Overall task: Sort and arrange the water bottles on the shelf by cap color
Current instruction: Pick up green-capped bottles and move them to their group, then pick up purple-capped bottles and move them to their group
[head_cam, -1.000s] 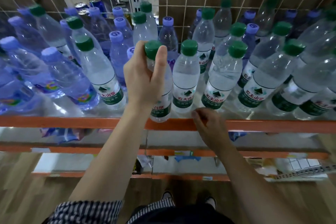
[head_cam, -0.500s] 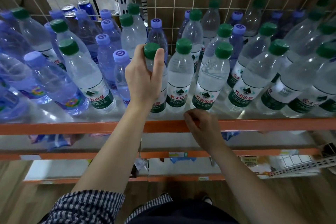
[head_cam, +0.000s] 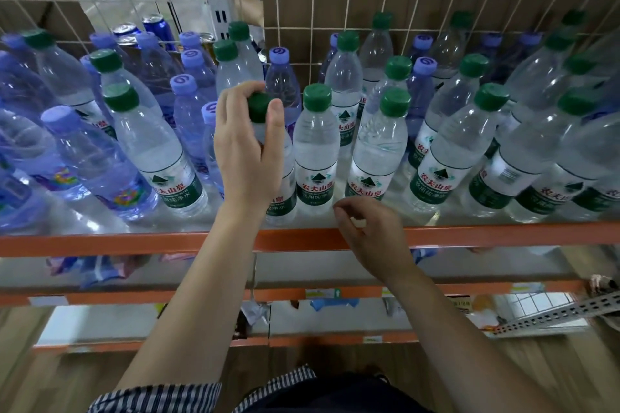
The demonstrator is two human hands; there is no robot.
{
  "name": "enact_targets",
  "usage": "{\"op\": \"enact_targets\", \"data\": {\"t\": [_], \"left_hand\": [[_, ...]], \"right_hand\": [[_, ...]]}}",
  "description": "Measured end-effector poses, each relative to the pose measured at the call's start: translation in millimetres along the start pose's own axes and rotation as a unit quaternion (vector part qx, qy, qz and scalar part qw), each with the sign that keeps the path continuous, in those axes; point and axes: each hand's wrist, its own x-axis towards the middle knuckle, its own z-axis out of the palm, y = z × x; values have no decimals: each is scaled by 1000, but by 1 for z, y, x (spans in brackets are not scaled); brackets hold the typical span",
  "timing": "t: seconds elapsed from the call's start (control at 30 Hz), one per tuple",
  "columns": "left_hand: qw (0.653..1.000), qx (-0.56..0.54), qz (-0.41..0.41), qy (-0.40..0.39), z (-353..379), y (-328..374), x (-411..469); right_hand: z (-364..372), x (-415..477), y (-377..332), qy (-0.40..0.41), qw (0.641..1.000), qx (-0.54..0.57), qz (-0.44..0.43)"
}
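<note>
Left hand point(head_cam: 246, 151) grips a green-cap bottle point(head_cam: 280, 208) in the front row of the shelf point(head_cam: 134, 241).

The hand wraps the bottle's neck and hides its shoulder and most of its body; only the cap point(head_cam: 259, 107) and a strip of label show. Right of the bottle, touching it, stands another green-cap bottle point(head_cam: 315, 157), with more green caps beyond, blurred toward the edge. Left of it, purple-cap bottles point(head_cam: 97, 161) lean, cut off at the frame. Behind them, cans point(head_cam: 157, 25) are half hidden. In front and right of the bottle, the right hand point(head_cam: 372, 235) rests at the shelf's edge, fingers loosely curled, nothing seen in them. A second ago the bottle's base overhung that edge; now it stands behind it.
</note>
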Motion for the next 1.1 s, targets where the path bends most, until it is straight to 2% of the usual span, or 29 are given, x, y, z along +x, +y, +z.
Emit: {"op": "enact_targets", "data": {"t": [0.13, 0.3, 0.4, 0.53, 0.67, 0.83, 0.97, 1.1], "left_hand": [[997, 24, 72, -17, 1, 14, 11], [984, 101, 136, -61, 14, 42, 27], [983, 54, 158, -76, 27, 64, 34], [975, -21, 176, -135, 59, 101, 39], [966, -22, 191, -171, 102, 138, 49], [967, 2, 151, -207, 155, 171, 63], [958, 45, 131, -252, 187, 183, 75], [934, 90, 127, -322, 215, 184, 96]], "right_hand": [[-26, 13, -21, 69, 996, 38, -39], [-77, 38, -35, 154, 985, 23, -79], [-111, 51, -28, 196, 976, 15, -92], [-164, 71, -7, 214, 972, -12, -100], [-225, 96, 16, 190, 973, -65, -117], [-297, 135, 44, 114, 970, -134, -166], [-333, 177, 81, 18, 972, -189, -139], [-354, 225, 121, -58, 965, -232, -112]]}}
